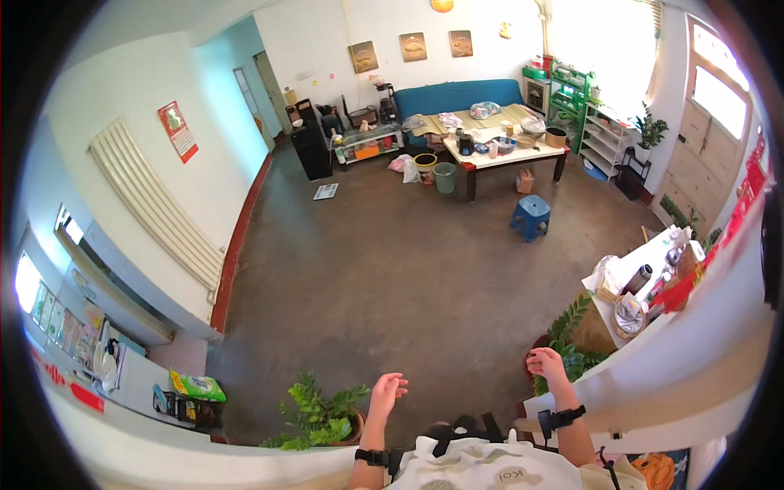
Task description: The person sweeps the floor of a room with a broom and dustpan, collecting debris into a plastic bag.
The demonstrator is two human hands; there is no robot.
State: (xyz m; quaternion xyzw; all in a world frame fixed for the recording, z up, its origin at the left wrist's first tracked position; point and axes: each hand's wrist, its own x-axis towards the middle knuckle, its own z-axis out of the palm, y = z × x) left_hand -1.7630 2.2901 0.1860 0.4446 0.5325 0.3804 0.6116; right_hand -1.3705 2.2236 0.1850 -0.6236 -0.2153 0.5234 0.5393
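My left hand is held out in the air, empty, its fingers loosely bent and apart from the thumb. Just left of it and lower grows a leafy green plant in a brown pot. My right hand is also raised and holds nothing; its fingers are slightly curled and point left. Behind that hand stands another potted plant with dark green leaves. Each wrist wears a black strap. Neither hand touches anything.
Brown floor stretches ahead. A blue stool stands before a cluttered white-topped table and a blue sofa. At right is a side table with a dark flask. A radiator lines the left wall.
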